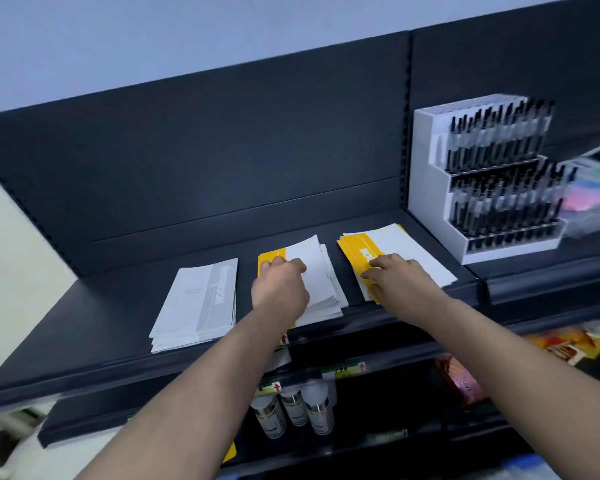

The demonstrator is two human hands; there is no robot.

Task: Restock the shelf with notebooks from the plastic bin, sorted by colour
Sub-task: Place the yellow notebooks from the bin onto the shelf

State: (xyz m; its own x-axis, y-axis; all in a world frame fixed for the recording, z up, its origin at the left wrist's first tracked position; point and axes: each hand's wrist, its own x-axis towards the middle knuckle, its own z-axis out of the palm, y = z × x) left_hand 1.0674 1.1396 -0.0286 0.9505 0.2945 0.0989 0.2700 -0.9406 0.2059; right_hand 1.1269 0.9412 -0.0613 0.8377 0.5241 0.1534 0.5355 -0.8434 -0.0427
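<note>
Evidently the step in hand is squaring up the two yellow piles, so the sound course is to press lightly and nudge the edges, not lift.

On the shelf (118, 306) three piles of notebooks lie in a row, none touching. The grey stack (198, 303) is at 9 o'clock of the left hand (279, 287). The middle yellow stack (312, 268) lies under that hand. The right yellow stack (406, 244) is at 3 o'clock of it, under the right hand (400, 277).

Both yellow piles are fanned, with lower books showing past the top one. The right pile sits skewed to the shelf lip. To do this well, each pile wants its yellow edges pushed flush and its near side brought parallel with the lip, clear of the grey.

Both arms reach forward and up from 6 o'clock, forearms bare, wrists roughly straight. The left hand is knuckles-up, its fingers (278, 262) bent with the tips on the yellow band. Whether they pinch a cover or only press I cannot tell.

The right hand lies flatter. Its fingers (378, 263) are spread and fairly straight across the cover, tips at the yellow edge, holding nothing that shows.

A white pen display (437, 202) stands at 2 o'clock of the right pile, near but apart. The plastic bin is not in view.
</note>
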